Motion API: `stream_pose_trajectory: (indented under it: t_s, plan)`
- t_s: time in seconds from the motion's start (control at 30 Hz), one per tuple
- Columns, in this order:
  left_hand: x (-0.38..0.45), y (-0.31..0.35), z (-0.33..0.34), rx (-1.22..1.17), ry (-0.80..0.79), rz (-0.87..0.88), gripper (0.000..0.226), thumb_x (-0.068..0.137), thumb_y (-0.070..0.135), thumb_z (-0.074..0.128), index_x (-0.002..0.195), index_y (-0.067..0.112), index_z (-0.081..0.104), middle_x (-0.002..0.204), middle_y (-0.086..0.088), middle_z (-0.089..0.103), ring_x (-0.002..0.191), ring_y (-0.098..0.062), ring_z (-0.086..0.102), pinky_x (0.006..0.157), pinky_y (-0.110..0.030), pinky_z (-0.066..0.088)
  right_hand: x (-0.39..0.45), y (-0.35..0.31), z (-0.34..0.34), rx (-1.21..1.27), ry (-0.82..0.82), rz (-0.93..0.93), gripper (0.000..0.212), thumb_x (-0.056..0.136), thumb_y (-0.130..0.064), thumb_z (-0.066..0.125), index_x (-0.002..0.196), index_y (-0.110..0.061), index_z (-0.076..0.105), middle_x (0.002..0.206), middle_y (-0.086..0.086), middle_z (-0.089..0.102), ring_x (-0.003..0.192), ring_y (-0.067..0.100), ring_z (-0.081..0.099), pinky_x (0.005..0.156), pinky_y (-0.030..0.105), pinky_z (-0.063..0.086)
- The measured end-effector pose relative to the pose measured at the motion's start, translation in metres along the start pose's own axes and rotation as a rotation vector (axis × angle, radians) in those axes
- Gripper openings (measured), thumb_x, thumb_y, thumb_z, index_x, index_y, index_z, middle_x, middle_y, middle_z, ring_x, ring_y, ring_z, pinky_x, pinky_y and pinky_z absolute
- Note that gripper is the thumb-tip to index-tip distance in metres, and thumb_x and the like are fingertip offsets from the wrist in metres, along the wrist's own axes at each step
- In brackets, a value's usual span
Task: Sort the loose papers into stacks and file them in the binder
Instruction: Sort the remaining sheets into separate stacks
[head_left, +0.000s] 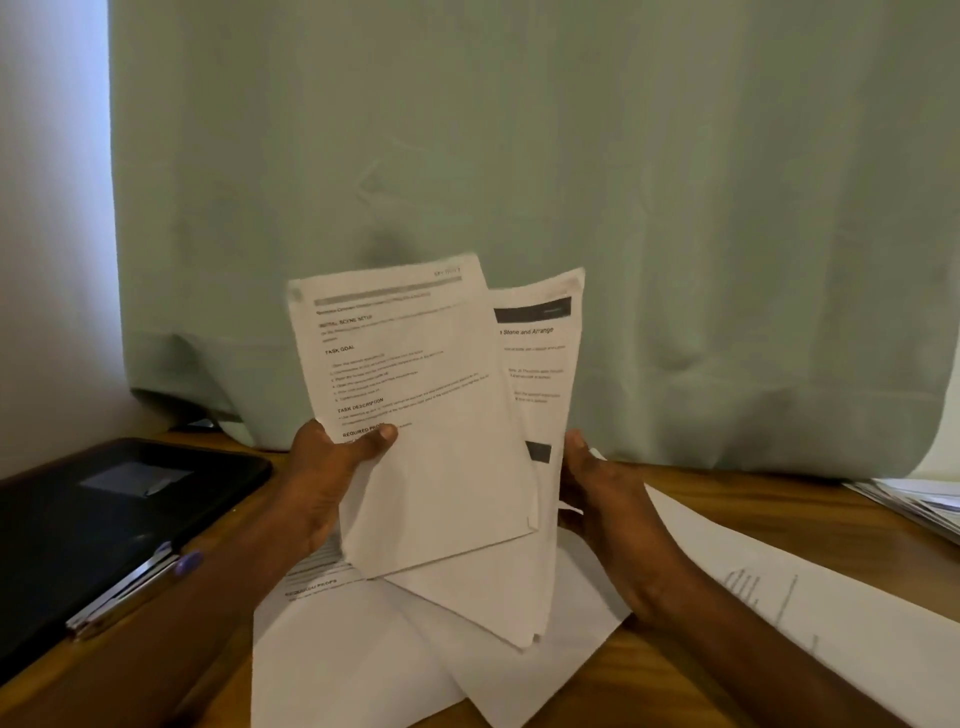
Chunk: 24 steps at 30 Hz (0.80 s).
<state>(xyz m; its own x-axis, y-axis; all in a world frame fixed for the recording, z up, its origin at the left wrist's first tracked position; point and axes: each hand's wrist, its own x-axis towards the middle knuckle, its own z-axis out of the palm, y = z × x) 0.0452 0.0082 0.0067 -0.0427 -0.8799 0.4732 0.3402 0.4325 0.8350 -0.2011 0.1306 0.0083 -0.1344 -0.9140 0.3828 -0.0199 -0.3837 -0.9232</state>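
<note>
Both forearms reach in from the bottom edge over a wooden desk (727, 499). Taking the held papers as the landmark: a front sheet (415, 415), printed with headings, stands nearly upright above the desk, tilted a little leftward. The left hand (332, 467) pinches its left edge, thumb pressed across the printed face and fingers hidden behind. Just behind and to the right of that sheet fans a second bundle of sheets (540, 364) with a dark header bar. The right hand (597, 499) grips its right edge, thumb up along the margin, the other fingers hidden behind the paper.

Directly below the held papers, loose white sheets (467, 665) lie overlapping on the desk, partly covered by the raised pages and the wrists. Right of them another long sheet (779, 597) runs toward the lower corner. Far right, at the frame edge, sits a separate paper stack (919, 504).

Left of the held papers lies a closed black binder (104, 519), with a pen (135, 587) resting along its near edge. Behind everything hangs a pale green curtain (519, 156), blocking any view beyond the desk.
</note>
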Motion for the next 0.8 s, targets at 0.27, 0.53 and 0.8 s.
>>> stream_pose_trajectory:
  t_s: [0.27,0.53,0.8]
  plan:
    - [-0.001,-0.002,0.001,0.058,-0.023,0.007,0.055,0.077,0.013,0.085,0.128,0.021,0.067,0.124,0.003,0.073,0.116,-0.013,0.067,0.11,-0.043,0.047,0.0,0.005,-0.009,-0.222,0.17,-0.004,0.01,0.093,-0.02,0.072,0.101,-0.024,0.077,0.096,-0.007,0.08,0.088,0.016,0.076,0.066,0.023,0.06]
    - [0.0,-0.004,0.0,0.034,0.006,-0.09,0.061,0.071,0.011,0.086,0.129,0.017,0.067,0.124,-0.004,0.073,0.117,-0.024,0.066,0.11,-0.049,0.047,0.001,-0.003,-0.022,0.007,0.369,-0.06,0.025,0.076,-0.027,0.086,0.097,-0.021,0.074,0.083,-0.014,0.078,0.073,0.003,0.073,0.055,0.013,0.053]
    - [0.004,-0.004,-0.004,-0.052,0.054,-0.087,0.057,0.079,0.0,0.079,0.132,0.016,0.065,0.126,-0.006,0.072,0.118,-0.028,0.065,0.108,-0.052,0.047,0.006,-0.004,-0.029,0.038,0.374,-0.063,0.031,0.076,-0.028,0.084,0.104,-0.025,0.07,0.085,-0.019,0.077,0.075,0.0,0.072,0.055,0.011,0.052]
